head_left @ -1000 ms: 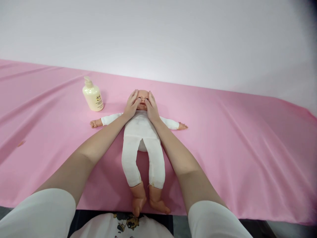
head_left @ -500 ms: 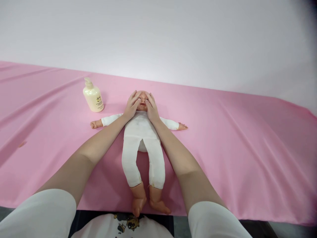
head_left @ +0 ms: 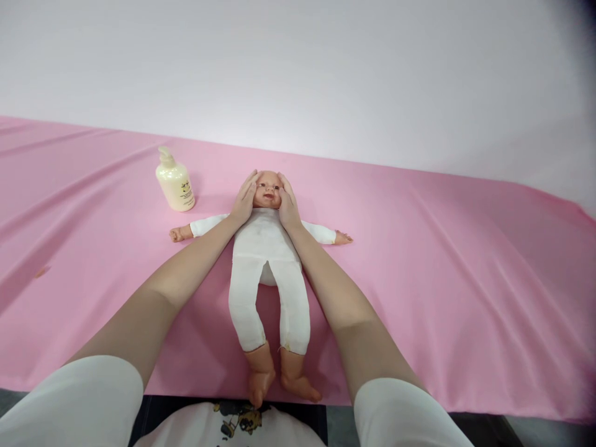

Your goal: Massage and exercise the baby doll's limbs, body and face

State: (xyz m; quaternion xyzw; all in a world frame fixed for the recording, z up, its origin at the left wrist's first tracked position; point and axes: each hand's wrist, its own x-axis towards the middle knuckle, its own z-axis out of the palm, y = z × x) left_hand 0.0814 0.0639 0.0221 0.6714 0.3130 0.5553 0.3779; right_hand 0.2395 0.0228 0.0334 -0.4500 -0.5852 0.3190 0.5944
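A baby doll [head_left: 267, 248] in a white suit lies on its back on the pink cloth [head_left: 442, 261], arms spread, feet toward me. My left hand [head_left: 246, 200] cups the left side of the doll's head and my right hand [head_left: 287, 202] cups the right side. Both palms press flat against the cheeks with the fingers reaching up toward the temples. The doll's face shows between them. A cream pump bottle [head_left: 175, 180] stands upright to the left of the head, a hand's width from my left hand.
The pink cloth covers the whole table, with folds at the left and right. A plain white wall rises behind it. The table's near edge runs just below the doll's feet, by my torso.
My hands have slid outward from over the doll's face to the sides of its head, uncovering the eyes and cheeks. The doll and bottle have not moved.
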